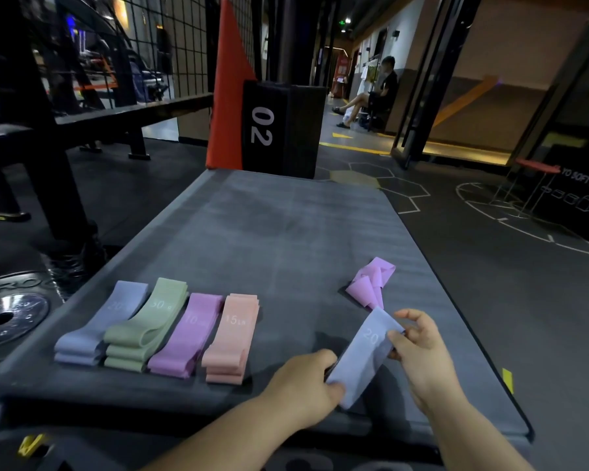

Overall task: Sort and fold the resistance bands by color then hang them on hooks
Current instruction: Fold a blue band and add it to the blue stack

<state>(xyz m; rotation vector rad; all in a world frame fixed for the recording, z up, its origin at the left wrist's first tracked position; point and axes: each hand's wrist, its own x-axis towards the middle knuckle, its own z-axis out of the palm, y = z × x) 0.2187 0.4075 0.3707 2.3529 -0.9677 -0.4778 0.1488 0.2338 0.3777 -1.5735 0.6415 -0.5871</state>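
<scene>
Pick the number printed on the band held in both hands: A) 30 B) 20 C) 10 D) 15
B: the blue band, gripped by the left hand and pinched by the right hand, reads 20.

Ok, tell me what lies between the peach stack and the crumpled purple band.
Nothing: in the head view only bare mat separates the peach stack from the crumpled purple band.

Bare left hand (pixel 303 385) and bare right hand (pixel 422 355), with forearms (pixel 218 433) bare too.
</scene>
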